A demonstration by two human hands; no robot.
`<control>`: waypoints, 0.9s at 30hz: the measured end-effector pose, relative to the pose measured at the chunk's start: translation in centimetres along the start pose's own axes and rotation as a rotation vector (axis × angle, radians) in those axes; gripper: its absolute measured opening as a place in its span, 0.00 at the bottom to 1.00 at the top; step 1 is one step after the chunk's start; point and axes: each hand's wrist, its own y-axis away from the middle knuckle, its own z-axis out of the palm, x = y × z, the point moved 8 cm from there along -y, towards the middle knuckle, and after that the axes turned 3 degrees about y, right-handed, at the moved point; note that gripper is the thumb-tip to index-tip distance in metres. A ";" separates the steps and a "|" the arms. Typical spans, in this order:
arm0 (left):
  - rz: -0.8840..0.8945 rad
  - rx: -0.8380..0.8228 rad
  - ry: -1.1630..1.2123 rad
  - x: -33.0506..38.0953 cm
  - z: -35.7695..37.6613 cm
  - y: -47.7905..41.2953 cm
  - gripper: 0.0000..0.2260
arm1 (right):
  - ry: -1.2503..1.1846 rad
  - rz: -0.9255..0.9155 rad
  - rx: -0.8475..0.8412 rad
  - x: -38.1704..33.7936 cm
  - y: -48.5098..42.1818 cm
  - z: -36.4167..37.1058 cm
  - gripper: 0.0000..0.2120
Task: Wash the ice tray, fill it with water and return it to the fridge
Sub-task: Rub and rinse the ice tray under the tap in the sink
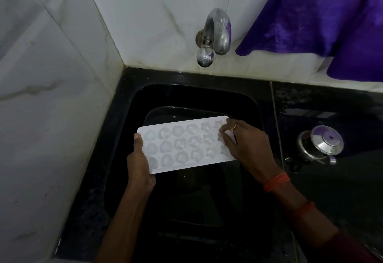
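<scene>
Ice tray: white plastic, three rows of shaped moulds, rounded ones on the left and star-like ones on the right; held nearly level at the centre of the frame, above the basin of the sink, long side running left to right with the right end slightly farther up the frame. Left hand: grips the tray's left short end, thumb laid on the top edge, the other fingers wrapped underneath and out of sight. Right hand: at the tray's right end, fingers bent and closed over that end with their tips on the top face; thumb not visible; a ring on one finger, orange threads round the wrist. Sink: black, glossy, set into a black stone desk in the corner of the room. Tap: metal, wall-mounted, above the sink at upper centre of the frame, spout curving down, round knob below it. Steel pot: with lid, standing on the desk at the right of the frame, well apart from the tray. Cloth: purple, hanging at upper right against the wall. Wall tiles: white, grey-veined, filling the left and top of the frame.
</scene>
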 end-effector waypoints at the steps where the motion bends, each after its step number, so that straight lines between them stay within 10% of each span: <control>1: 0.002 -0.001 -0.002 0.0 0.0 0.0 0.21 | -0.008 -0.007 -0.019 -0.1 0.2 0.1 0.03; 17: -0.001 -0.006 -0.012 0.3 0.1 0.7 0.21 | -0.038 0.064 -0.196 0.0 1.8 1.9 0.33; 27: -0.011 -0.009 -0.011 0.3 0.1 0.8 0.22 | -0.088 0.113 -0.212 0.2 1.9 1.8 0.26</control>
